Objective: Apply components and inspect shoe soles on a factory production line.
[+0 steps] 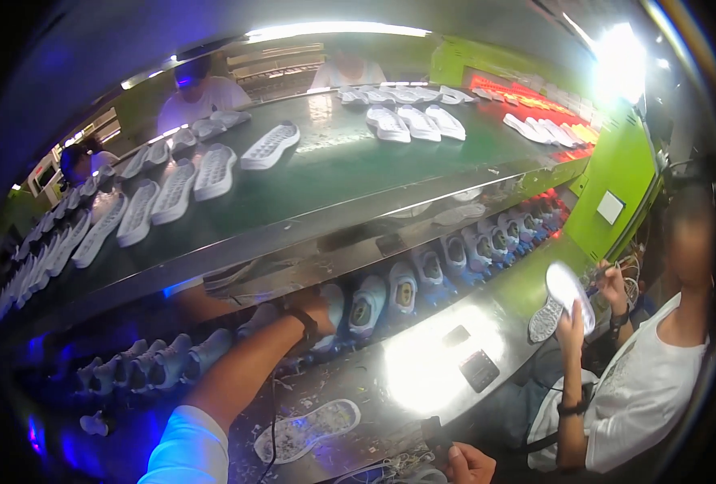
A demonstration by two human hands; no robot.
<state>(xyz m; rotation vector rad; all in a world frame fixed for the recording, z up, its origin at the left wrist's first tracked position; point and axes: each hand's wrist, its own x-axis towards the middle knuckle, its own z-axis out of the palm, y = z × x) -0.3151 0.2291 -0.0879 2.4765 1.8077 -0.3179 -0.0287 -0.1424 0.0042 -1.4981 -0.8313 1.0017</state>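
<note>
My left hand, with a dark band at the wrist, reaches to the lower shelf and is closed around a white shoe upper in the row there. Its fingertips are partly hidden. My right hand is low at the bottom edge, fingers curled. A dark, narrow object sticks up beside its fingers; its kind is unclear. Between my arms a patterned sole-shaped piece lies on the metal bench, with a thin dark cord crossing it.
Above the shelf runs a green conveyor belt carrying white soles. More shoe uppers line the lower shelf. At right, a co-worker holds a white sole. A dark rectangular pad lies on the bench.
</note>
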